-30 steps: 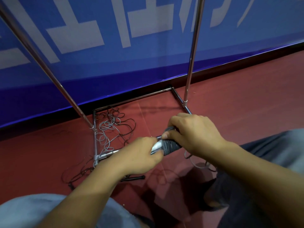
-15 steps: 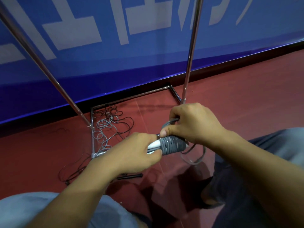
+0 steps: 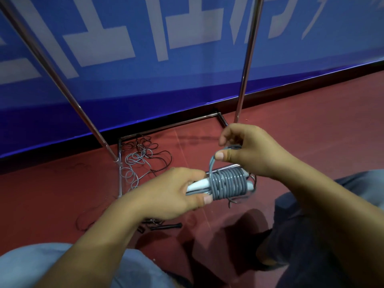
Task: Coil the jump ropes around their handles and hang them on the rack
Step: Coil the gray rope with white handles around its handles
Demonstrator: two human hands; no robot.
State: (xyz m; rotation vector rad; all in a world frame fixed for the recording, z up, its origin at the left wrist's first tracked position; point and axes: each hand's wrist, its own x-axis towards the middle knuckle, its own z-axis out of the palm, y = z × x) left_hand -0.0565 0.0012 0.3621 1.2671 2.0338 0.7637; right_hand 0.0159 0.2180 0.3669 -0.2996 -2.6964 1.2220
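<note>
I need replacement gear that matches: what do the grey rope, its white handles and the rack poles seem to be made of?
The grey rope looks like smooth plastic or vinyl cord: glossy, uniform, and it keeps tight round coils. The white handles seem hard plastic, smooth with a slight sheen. The rack poles look like polished metal, probably chromed or stainless steel, judging by their bright mirror-like streaks.

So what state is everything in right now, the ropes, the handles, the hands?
Grey rope: mostly coiled around the handles, last loop loose.
White handles: together, held level.
Left hand: grips the handles.
Right hand: pinches the free loop.
Ropes on floor: tangled, uncoiled.
Rack: upright; no rope seen hanging.
</note>
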